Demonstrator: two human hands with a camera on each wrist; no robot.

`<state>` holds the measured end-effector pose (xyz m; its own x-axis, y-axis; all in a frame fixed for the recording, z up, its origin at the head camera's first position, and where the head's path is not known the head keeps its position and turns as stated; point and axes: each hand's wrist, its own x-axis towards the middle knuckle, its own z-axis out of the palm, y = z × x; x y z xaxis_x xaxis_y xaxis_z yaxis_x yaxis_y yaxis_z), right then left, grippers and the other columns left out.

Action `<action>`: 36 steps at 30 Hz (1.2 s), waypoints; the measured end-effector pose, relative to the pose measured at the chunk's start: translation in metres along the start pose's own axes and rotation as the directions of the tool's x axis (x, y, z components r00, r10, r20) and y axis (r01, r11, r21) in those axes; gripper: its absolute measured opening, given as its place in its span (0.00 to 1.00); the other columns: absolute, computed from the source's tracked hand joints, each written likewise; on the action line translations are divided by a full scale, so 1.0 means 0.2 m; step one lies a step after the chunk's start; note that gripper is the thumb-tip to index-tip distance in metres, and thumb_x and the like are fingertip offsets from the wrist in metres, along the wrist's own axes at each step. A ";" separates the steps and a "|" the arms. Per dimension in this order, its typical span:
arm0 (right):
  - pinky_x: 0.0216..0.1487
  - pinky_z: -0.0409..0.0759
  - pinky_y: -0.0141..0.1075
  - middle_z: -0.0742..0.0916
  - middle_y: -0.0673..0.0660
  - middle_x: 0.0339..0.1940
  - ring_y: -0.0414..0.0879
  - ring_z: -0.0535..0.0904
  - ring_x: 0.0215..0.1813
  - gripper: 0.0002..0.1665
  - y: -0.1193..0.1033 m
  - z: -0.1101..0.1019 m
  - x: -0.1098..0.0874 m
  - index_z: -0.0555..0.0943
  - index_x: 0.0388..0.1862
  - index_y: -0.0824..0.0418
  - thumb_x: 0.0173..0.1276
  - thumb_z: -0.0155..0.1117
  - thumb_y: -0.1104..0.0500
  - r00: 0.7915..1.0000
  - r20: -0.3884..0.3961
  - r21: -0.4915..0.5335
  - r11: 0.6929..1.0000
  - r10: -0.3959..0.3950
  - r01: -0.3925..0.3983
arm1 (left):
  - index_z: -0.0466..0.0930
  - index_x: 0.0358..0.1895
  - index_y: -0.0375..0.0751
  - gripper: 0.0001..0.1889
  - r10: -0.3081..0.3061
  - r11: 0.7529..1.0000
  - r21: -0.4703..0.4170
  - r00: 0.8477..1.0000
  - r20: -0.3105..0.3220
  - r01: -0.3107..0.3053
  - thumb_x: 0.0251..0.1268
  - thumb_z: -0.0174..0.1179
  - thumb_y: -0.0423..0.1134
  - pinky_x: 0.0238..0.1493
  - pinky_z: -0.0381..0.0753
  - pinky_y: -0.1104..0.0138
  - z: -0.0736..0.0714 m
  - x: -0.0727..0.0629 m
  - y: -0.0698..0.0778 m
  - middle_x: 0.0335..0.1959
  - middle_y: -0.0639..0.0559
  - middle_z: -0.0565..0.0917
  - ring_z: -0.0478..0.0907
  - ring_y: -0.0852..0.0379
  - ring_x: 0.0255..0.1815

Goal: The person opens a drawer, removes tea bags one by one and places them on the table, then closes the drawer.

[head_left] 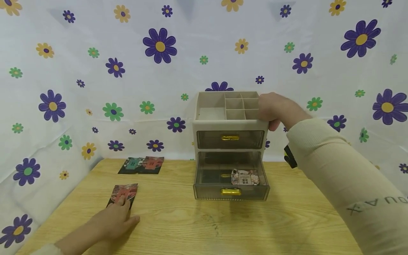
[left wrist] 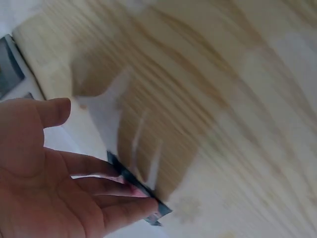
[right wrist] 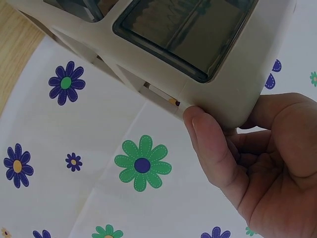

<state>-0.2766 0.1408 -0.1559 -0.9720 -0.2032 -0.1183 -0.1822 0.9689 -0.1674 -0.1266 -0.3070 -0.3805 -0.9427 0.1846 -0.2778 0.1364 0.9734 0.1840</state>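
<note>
My left hand (head_left: 111, 221) rests its fingertips on a dark flat packet with a red label (head_left: 127, 189) on the left of the table; in the left wrist view the fingers lie nearly straight over the packet (left wrist: 130, 179), thumb apart. With my right hand (head_left: 275, 108) I grip the top right corner of a beige desktop drawer organizer (head_left: 229, 124), thumb and fingers round its edge (right wrist: 233, 104). Its lower smoky clear drawer (head_left: 207, 192) is pulled out, with a patterned packet (head_left: 245, 177) lying inside. The upper drawer (head_left: 210, 140) is closed.
Farther back on the left of the wooden table (head_left: 169, 219) lie a green-labelled packet (head_left: 132, 165) and a red-labelled packet (head_left: 153, 164), side by side. Divided compartments (head_left: 234, 103) top the organizer. A flower-patterned white cloth (head_left: 191, 32) hangs behind the table.
</note>
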 end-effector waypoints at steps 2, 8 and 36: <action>0.28 0.86 0.38 0.82 0.69 0.43 0.56 0.86 0.35 0.16 0.00 0.00 -0.01 0.72 0.54 0.71 0.67 0.58 0.73 1.000 -0.002 -0.002 1.000 -0.001 0.001 | 0.58 0.67 0.11 0.47 0.001 1.000 0.012 1.000 -0.009 -0.001 0.72 0.54 0.60 0.62 0.64 0.31 0.00 0.01 -0.04 0.68 0.10 0.55 0.63 0.14 0.63; 0.28 0.86 0.39 0.82 0.69 0.43 0.54 0.86 0.32 0.17 0.00 -0.01 -0.01 0.72 0.54 0.71 0.67 0.58 0.72 1.000 -0.001 -0.019 1.000 -0.007 0.007 | 0.58 0.68 0.12 0.46 0.046 0.998 0.037 0.997 -0.064 -0.044 0.73 0.51 0.60 0.61 0.65 0.31 -0.02 0.05 -0.14 0.70 0.12 0.54 0.59 0.11 0.63; 0.29 0.87 0.40 0.83 0.70 0.44 0.55 0.86 0.34 0.18 0.00 -0.01 -0.02 0.72 0.56 0.71 0.68 0.58 0.72 1.000 0.000 0.005 1.000 -0.008 0.008 | 0.62 0.66 0.14 0.44 0.080 0.996 0.037 0.992 -0.099 -0.076 0.74 0.51 0.60 0.65 0.63 0.34 -0.07 0.14 -0.27 0.71 0.15 0.55 0.59 0.19 0.69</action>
<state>-0.2738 0.1421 -0.1541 -0.9704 -0.2114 -0.1172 -0.1895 0.9664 -0.1737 -0.1654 -0.3562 -0.3855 -0.9544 0.2472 -0.1675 0.2191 0.9609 0.1694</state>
